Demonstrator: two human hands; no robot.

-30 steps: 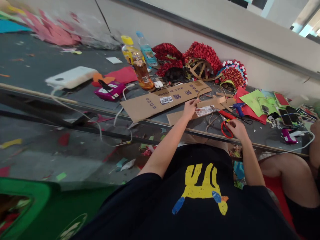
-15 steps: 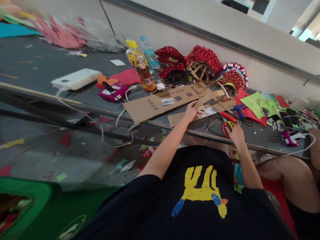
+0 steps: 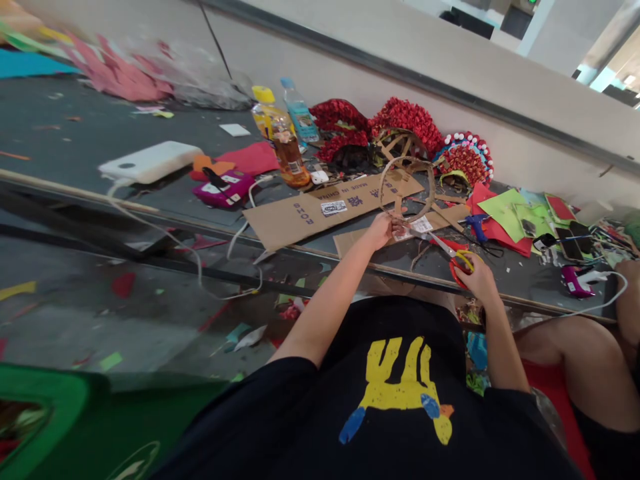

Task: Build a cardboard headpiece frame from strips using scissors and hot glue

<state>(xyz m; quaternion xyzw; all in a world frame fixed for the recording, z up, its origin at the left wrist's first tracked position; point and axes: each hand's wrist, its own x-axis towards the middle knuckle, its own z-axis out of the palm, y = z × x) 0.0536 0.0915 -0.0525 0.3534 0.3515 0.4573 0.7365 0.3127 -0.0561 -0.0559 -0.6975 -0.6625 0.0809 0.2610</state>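
My left hand pinches the lower edge of a round cardboard hoop, which stands upright above the table. A cardboard strip hangs inside the hoop. In my right hand is a pair of scissors with red and yellow handles. Their blades point left, toward the fingers of my left hand; whether they touch the cardboard I cannot tell. Behind the left hand lies a long printed cardboard piece. A smaller cardboard piece with a label lies under the hands.
Two bottles and red crinkled headpieces stand along the wall. A white power bank and purple device trail cables at left. Coloured paper lies at right, near another person's knee. A green bin stands lower left.
The cardboard hoop has turned to face me more squarely. The scissors have come up off the table side and now point toward my left hand, their blades in clear view.
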